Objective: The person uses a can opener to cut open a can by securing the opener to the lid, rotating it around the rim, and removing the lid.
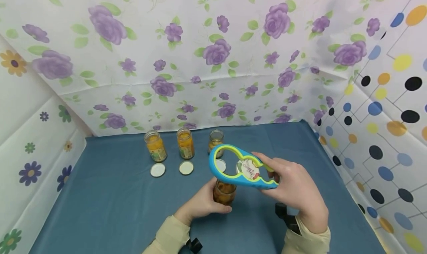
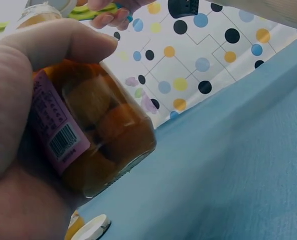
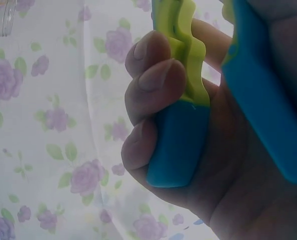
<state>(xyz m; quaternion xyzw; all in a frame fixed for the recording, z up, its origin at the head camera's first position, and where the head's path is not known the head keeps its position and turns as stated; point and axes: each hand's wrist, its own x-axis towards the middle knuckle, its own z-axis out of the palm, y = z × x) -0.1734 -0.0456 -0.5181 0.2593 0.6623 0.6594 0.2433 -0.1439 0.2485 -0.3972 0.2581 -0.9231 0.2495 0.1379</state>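
Note:
My left hand (image 1: 201, 201) grips a glass jar (image 1: 224, 196) with round brownish pieces inside; its mouth shows uncovered in the head view. A pink label with a barcode faces the left wrist camera. Above and to the right of that jar, my right hand (image 1: 297, 183) holds a blue and yellow-green jar opener (image 1: 230, 179) by its two handles, fingers curled round one of them. Between the opener's scalloped arms sits a printed jar lid (image 1: 248, 169), raised above the jar's mouth and off to its right.
Behind stand two open jars with orange contents, the left jar (image 1: 155, 146) and the middle jar (image 1: 185, 144), and a paler third jar (image 1: 216, 136). Lids lie before them: a left lid (image 1: 158, 170), a middle lid (image 1: 186, 167) and one partly behind the opener. Patterned sheets wall the blue tabletop (image 1: 110, 194).

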